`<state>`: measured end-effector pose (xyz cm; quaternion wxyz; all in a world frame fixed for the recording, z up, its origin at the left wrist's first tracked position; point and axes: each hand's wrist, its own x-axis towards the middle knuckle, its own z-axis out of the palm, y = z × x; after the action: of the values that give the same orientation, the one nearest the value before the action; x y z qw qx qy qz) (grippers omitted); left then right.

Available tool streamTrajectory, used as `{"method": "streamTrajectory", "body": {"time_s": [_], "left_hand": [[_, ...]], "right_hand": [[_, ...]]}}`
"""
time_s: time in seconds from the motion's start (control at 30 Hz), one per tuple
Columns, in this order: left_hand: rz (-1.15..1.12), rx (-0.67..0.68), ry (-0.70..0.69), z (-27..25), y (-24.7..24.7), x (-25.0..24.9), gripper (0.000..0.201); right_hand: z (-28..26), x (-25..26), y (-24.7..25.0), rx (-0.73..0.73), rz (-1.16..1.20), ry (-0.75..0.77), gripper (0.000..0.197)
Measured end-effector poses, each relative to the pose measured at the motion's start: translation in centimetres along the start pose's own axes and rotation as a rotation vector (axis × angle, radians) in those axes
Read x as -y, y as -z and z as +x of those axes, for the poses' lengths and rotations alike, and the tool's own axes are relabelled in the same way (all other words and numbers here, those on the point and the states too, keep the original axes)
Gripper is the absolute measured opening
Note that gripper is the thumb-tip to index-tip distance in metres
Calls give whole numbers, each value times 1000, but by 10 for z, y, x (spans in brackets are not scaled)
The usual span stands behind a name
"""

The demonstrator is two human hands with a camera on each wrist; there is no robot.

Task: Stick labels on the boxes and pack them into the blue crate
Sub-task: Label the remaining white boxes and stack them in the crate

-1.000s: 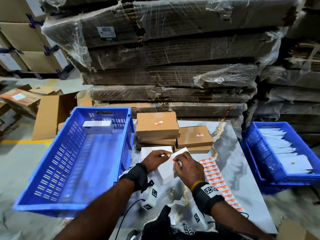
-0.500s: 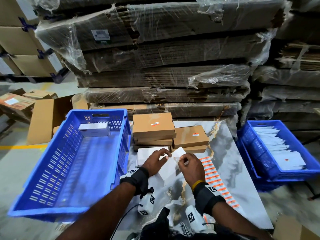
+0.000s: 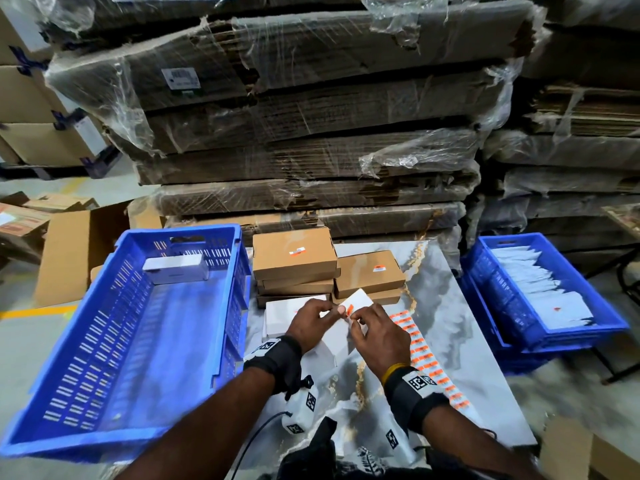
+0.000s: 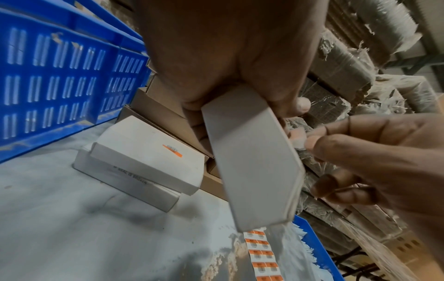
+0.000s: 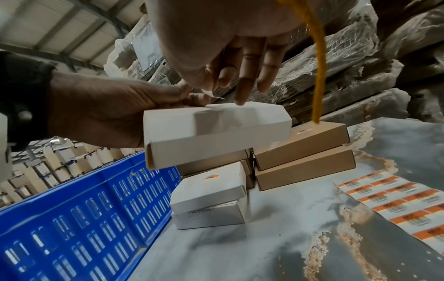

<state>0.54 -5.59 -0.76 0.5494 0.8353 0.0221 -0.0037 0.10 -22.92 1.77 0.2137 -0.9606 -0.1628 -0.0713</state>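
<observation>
Head view: left hand (image 3: pixel 313 323) grips white box (image 3: pixel 341 332) above the table (image 3: pixel 446 327), beside the crate (image 3: pixel 221 344). Right hand (image 3: pixel 375 336) pinches label (image 3: pixel 349 310) at box top. Advice: lay label flat, press edge to edge, avoid creases.

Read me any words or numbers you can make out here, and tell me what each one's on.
"IF SEAL IS BROKEN": side of the lower white box on the table; its start is faint.
Label sheet: orange labels with barcodes, print too blurred to read.
Labels on the brown boxes: too small.
Sticker on the wrapped cardboard: unreadable.
</observation>
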Motion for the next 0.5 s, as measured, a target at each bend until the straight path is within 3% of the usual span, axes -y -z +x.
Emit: {"method": "streamTrajectory", "body": {"time_s": [0.33,0.5], "left_hand": [[22,67,3,-3,-4,-5,10],[81,71,-11,-2,-8,-3,9]], "right_hand": [[-8,-12,-2,62,52,31,19],[-8,-22,-1,24,144,-32,14]]}}
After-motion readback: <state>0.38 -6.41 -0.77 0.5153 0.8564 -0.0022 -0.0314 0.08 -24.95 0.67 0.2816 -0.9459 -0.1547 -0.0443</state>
